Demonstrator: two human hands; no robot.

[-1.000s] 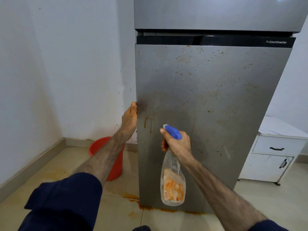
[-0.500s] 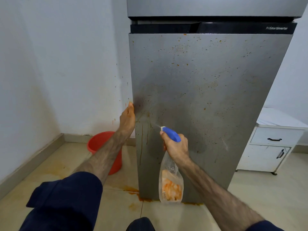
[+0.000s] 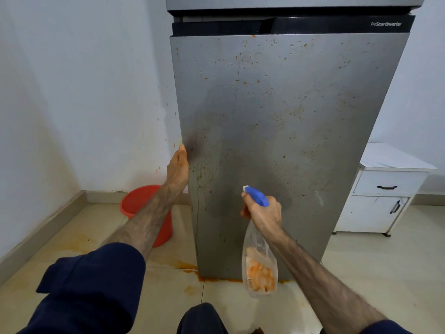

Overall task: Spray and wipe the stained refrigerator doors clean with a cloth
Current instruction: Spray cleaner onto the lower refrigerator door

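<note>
Gripping the spray bottle (image 3: 258, 256) in my right hand (image 3: 263, 213), left hand (image 3: 178, 166) flat on the lower fridge door (image 3: 289, 141) edge, I'd shifted the nozzle right from the wetted left patch; spraying unfinished, no cloth seen.

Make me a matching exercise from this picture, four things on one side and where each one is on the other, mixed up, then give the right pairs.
Things:
1. spray bottle
2. red bucket
3. white cabinet
4. left hand

Places:
A. on the floor by the wall, left of the refrigerator
B. at the left edge of the stained lower door
C. held in the right hand, in front of the door
D. on the floor to the right of the refrigerator

Pairs: 1-C, 2-A, 3-D, 4-B
</note>
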